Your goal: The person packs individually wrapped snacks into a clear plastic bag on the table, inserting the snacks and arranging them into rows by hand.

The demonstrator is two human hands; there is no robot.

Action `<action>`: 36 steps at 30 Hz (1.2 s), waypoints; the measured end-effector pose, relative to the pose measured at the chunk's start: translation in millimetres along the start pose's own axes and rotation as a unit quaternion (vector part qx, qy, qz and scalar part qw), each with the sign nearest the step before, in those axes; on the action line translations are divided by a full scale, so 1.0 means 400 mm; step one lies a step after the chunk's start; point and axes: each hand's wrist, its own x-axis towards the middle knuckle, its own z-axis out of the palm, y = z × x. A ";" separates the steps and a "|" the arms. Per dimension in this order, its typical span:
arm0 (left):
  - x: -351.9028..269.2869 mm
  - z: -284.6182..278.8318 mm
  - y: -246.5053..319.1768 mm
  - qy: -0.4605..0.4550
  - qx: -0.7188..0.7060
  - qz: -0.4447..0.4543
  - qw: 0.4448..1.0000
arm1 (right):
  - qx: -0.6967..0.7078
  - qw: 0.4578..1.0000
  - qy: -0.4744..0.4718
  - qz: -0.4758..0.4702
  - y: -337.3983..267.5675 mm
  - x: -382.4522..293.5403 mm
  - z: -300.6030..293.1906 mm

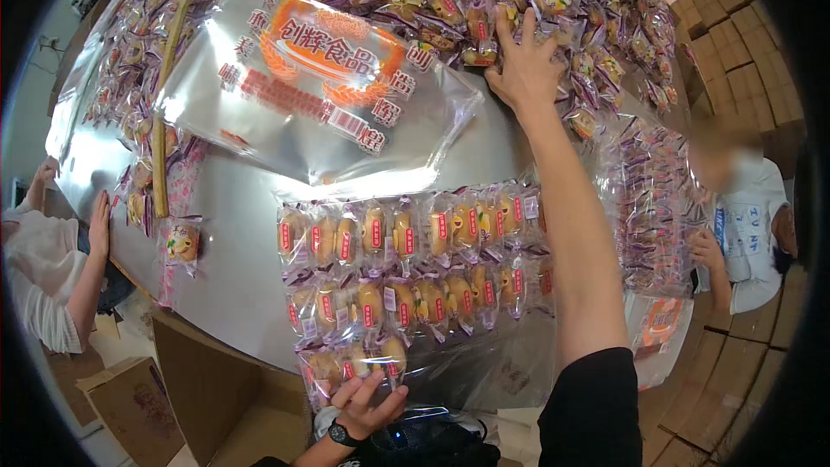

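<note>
In front of me, individually wrapped pastries (402, 298) with red labels stand in rows inside a large clear plastic bag (467, 363). Two long rows span the bag, and a shorter row lies at the near edge. My left hand (369, 402), with a black wristwatch, has its fingers curled against the wrapped pastries in that short row. Stretched out across the table, my right hand (528, 68) rests with spread fingers on a heap of wrapped pastries (447, 10); I cannot tell whether it touches one in particular. Between them lies a flat printed plastic bag (324, 78).
A wooden stick (172, 84) lies across the heap's left part on the metal table (240, 240). One wrapped pastry (183, 245) sits apart. An open carton (259, 395) stands below left. Right are a filled bag (652, 207), a co-worker (746, 233) and stacked cartons (739, 45); another person (52, 272) is left.
</note>
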 end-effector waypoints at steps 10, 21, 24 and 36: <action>0.007 -0.001 -0.008 -0.011 0.029 0.007 1.000 | 0.106 0.990 0.095 -0.018 0.016 0.008 0.014; 0.004 0.046 -0.012 0.055 0.023 -0.003 0.998 | 0.076 0.991 0.100 -0.052 0.072 -0.072 -0.032; 0.033 0.031 -0.009 0.065 0.033 0.009 0.997 | 0.108 0.991 0.061 -0.058 0.098 -0.106 -0.088; 0.037 0.056 -0.008 0.110 0.004 0.000 0.994 | 0.474 0.876 0.028 0.080 0.308 -0.274 -0.235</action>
